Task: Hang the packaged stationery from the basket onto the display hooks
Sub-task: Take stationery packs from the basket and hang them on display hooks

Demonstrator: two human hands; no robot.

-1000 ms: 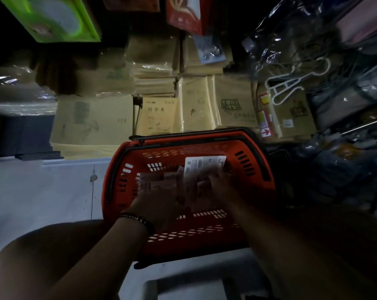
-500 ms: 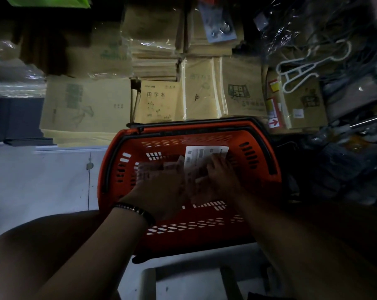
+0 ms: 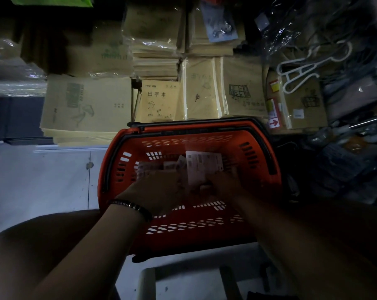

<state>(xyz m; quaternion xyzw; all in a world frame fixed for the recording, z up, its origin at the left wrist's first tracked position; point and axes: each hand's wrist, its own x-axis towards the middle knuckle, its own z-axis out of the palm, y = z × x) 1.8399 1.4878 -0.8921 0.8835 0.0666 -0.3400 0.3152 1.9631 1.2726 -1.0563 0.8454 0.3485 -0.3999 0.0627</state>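
An orange basket [image 3: 257, 152] with black handles stands in front of me on a white stool. Both my hands are down inside it among several flat white stationery packs. My right hand [image 3: 223, 186] grips the lower edge of one upright white pack [image 3: 201, 164] with printed text on it. My left hand [image 3: 155, 191], a beaded bracelet on its wrist, lies over the other packs [image 3: 147, 168] at the left; blur hides how its fingers sit. A metal display hook [image 3: 369, 121] pokes in from the right edge.
Stacks of brown exercise books [image 3: 159, 100] in plastic wrap fill the shelf behind the basket. A white plastic hanger [image 3: 302, 70] and clear-wrapped goods crowd the right side. White cabinet doors [image 3: 53, 178] stand at the left. My knee [image 3: 42, 245] is at lower left.
The view has tilted down slightly. My hands have shuffled the packs in the basket, and the upright white pack has shifted a little to the right.
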